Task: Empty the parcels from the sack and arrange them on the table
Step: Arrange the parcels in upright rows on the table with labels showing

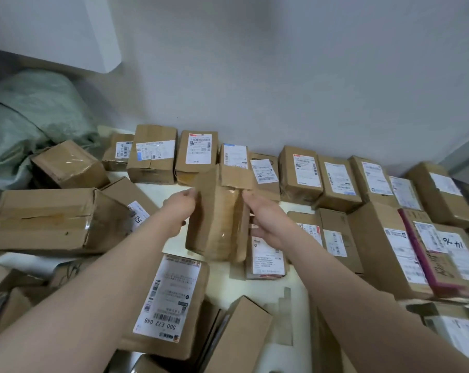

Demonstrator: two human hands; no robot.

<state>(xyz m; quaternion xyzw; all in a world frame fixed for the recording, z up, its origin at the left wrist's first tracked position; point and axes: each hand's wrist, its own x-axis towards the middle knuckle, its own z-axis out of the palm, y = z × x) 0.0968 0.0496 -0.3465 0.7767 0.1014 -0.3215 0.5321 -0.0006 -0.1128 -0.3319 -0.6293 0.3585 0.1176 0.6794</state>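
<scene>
Hands (pixel 180 208) (pixel 268 222) grip parcel (pixel 217 219), label (pixel 168 300) perhaps "500 E72"

There are two hands, a left hand (pixel 181 204) and a right hand (pixel 265 219). They hold one held box (pixel 217 219) in the middle. There is one green sack (pixel 26 125) at ten o'clock. There is one white table (pixel 152 188). The back row (pixel 299 170) by the wall has ten boxes, from eleven o'clock round to three o'clock. At nine o'clock there are three boxes, and one is a big box (pixel 47 219). At three and four o'clock there are about six more. At six o'clock there are two, and one is a label box (pixel 171 300). The boxes at seven o'clock are too cut off to count.
</scene>
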